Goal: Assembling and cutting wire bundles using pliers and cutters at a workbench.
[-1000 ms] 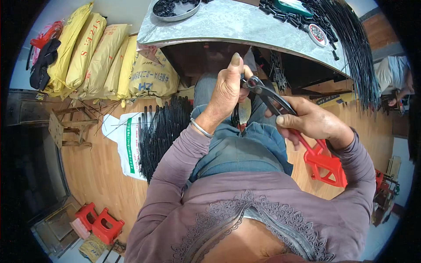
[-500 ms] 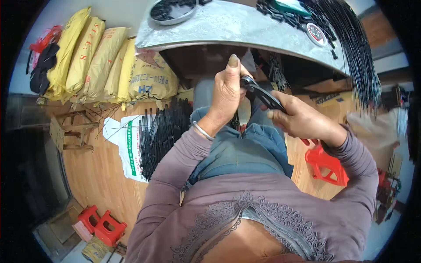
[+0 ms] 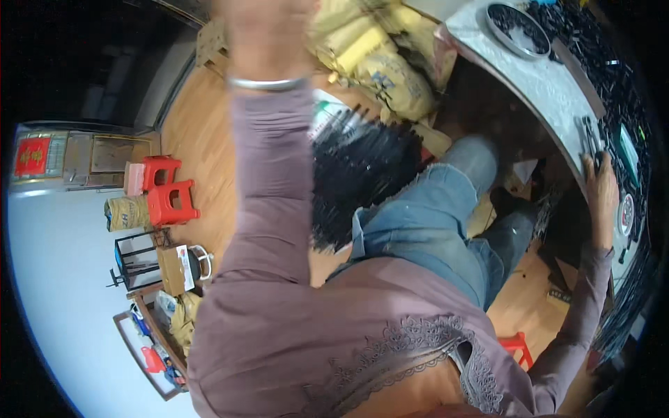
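Observation:
My left hand (image 3: 268, 35) is stretched far out at the upper edge, above the floor near the yellow sacks. Motion smears it, so its fingers and anything in them cannot be made out. On the grey tabletop at the right, my right hand (image 3: 602, 187) has its fingers closed about the lower end of a pair of pliers (image 3: 591, 136). The pliers lie near the table's edge. Below and right of my left forearm, a broad heap of thin black rods (image 3: 366, 171) covers the floor, partly over a white printed sack (image 3: 326, 115).
A round dish (image 3: 519, 31) of small black parts stands on the table (image 3: 516, 73), among many loose black pieces. Full yellow sacks (image 3: 394, 83) lean beyond the rods. Red stools (image 3: 173, 202) stand at the left. Long black strands (image 3: 624, 310) hang off the table's right end.
My hands have parted: the left swung far out to the left, while the right carried the pliers onto the table. The view has turned left, bringing the rod heap nearer the middle.

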Tool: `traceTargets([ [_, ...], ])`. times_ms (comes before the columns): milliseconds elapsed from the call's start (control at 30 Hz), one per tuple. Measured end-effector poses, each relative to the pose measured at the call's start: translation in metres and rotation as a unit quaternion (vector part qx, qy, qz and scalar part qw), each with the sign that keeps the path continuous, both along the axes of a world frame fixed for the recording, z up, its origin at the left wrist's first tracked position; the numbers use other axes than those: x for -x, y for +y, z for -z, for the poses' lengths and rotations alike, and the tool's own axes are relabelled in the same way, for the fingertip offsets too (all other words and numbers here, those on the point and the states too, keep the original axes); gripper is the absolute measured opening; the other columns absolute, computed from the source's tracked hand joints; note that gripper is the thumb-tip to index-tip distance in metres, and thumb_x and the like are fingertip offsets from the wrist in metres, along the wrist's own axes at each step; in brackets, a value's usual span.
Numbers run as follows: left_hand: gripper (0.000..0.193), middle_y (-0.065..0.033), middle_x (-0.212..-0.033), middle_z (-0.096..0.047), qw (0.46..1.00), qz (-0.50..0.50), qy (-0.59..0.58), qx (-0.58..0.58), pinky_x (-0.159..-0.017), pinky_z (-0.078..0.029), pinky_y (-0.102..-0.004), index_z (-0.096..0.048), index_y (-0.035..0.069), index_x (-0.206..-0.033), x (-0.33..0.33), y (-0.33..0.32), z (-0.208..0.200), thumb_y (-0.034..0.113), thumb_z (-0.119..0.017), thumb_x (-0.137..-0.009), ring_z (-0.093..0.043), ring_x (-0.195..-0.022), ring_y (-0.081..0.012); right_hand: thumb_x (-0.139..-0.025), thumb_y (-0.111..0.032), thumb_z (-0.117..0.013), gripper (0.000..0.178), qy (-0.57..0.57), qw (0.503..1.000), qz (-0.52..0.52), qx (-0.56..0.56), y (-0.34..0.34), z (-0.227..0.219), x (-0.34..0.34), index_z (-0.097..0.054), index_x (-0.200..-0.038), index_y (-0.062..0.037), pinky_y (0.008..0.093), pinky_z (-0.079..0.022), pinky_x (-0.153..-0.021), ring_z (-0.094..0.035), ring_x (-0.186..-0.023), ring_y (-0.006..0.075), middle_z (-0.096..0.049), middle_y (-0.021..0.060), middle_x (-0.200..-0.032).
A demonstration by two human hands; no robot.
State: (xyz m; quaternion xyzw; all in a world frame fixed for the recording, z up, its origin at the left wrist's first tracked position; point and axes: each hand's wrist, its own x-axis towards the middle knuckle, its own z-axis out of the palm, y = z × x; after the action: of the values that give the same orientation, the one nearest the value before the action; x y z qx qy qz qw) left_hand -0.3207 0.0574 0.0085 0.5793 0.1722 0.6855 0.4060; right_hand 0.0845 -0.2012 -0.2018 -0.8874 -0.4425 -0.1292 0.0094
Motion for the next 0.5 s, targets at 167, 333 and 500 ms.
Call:
traceTargets([
  [167, 0.024, -0.0011, -0.067, -0.049, 0.925, -0.127, 0.328, -0.142, -0.051, -0.042, -0.0267, -0.050, 0.007, -0.088, 0.029, 0.060, 0.106, 0.027, -0.045, -0.099, -0.047, -0.058, -0.0123, -0.092, -0.052, -0.048, 0.056, -0.034, 0.999, 0.013, -0.008, 0.008, -0.015, 0.019, -0.053, -0.121, -0.0047, 0.0434, -0.049, -0.079, -0.061, -0.099, 0.0377, -0.061, 0.0200, -0.113],
  [333, 0.043, -0.0246, -0.085, -0.065, 0.848, -0.056, 0.521, 0.078, -0.072, -0.048, -0.0462, -0.059, -0.004, -0.095, 0.016, 0.066, 0.292, 0.039, -0.054, -0.091, -0.065, -0.080, -0.0375, -0.093, -0.043, -0.053, 0.044, -0.156, 0.983, -0.087, -0.035, 0.000, -0.003, 0.001, -0.059, -0.119, -0.0082, 0.0395, -0.047, -0.086, -0.059, -0.102, 0.0320, -0.062, 0.0139, -0.112],
  [500, 0.040, -0.0297, -0.089, -0.062, 0.831, -0.062, 0.538, 0.126, -0.073, -0.046, -0.0525, -0.058, -0.002, -0.095, 0.043, 0.057, 0.426, 0.037, -0.058, -0.088, -0.058, -0.085, -0.0479, -0.093, -0.029, -0.055, 0.033, -0.160, 0.980, -0.102, -0.061, 0.017, 0.011, 0.014, -0.060, -0.118, -0.0072, 0.0376, -0.045, -0.089, -0.057, -0.105, 0.0302, -0.060, 0.0127, -0.117],
])
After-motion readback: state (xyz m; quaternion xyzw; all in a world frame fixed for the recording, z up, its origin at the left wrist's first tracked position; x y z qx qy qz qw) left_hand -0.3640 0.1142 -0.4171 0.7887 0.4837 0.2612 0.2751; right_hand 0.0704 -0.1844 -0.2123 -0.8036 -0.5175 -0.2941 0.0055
